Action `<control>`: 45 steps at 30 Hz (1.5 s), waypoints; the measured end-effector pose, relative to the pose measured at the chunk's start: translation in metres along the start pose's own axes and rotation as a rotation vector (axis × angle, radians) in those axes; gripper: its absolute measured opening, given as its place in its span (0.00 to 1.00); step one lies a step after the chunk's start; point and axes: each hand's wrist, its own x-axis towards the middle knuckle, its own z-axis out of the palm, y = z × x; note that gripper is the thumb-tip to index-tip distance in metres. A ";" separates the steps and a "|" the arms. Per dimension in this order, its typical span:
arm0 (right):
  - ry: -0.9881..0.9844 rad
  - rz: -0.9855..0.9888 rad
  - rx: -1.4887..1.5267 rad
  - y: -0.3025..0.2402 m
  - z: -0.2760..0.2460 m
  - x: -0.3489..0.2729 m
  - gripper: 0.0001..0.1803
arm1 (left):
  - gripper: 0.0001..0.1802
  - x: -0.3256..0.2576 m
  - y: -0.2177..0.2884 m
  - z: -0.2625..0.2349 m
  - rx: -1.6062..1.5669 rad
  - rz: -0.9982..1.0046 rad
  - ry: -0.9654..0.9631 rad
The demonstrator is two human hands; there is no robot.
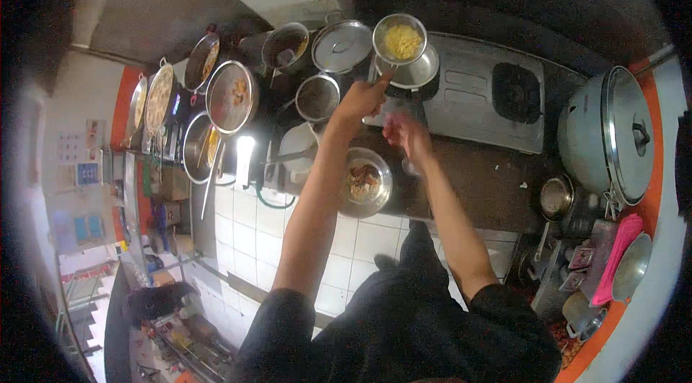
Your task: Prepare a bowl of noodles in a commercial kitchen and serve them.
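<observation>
My left hand is closed round the handle of a round metal strainer. Short yellow pieces of food, perhaps pasta, fill its middle. Just below and partly hidden by it is a metal saucepan on the stove, its dark handle toward me. Close by on the right, my right hand hovers with loosely bent fingers. It is somewhat blurred, and nothing shows in it. Nearer to me, a metal bowl contains mixed chopped food.
A covered pot and several pans, including a long-handled one, crowd the left. The metal stove top extends right behind my hands. A large lidded pot stands at far right, near a small pan and a pink cloth.
</observation>
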 end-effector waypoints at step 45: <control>0.402 -0.510 -1.635 0.270 -0.053 -0.134 0.14 | 0.21 -0.528 -0.518 -0.121 0.351 -0.678 -0.040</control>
